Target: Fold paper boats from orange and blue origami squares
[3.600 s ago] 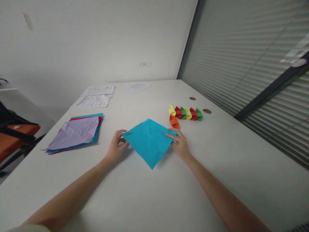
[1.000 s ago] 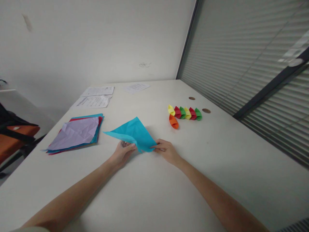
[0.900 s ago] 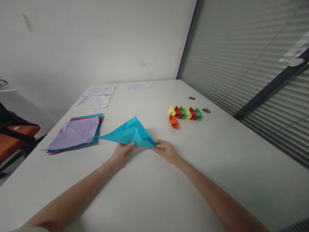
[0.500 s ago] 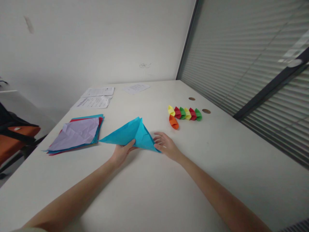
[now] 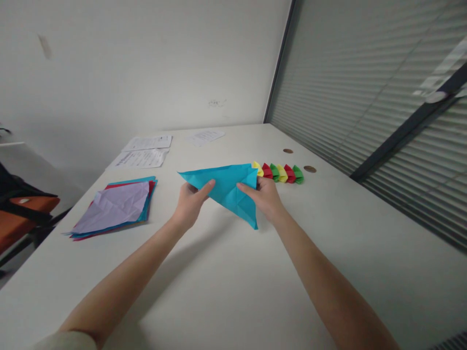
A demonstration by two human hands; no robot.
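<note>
A folded teal paper sheet point(image 5: 228, 187) is held clear of the table point(image 5: 233, 291), just above the centre of the frame, w/ its long edge roughly level and one point hanging toward lower right. It is pinched at both sides. The left hand point(image 5: 190, 206) is closed on the sheet's left part, thumb laid across the front face and fingers behind. The right hand point(image 5: 267, 198) is closed on the right corner, thumb on the front, the rest hidden by the paper. The sheet is thus spanned between the two grips, and the lower point is left unsupported below them.

Risks, as judged: the paper is thin and held by fingertips only, so a slip at either pinch could let the layers slide out of line, esp. at the loose point. Too hard a pull between the hands could tear it or add a stray crease. The row of small folded pieces point(image 5: 279, 172) is just behind the right hand, centre-right, and could be knocked by it. A stack of coloured sheets point(image 5: 116, 209) lies mid-left, well apart, and printed pages point(image 5: 144, 155) are seen farther up-left.
</note>
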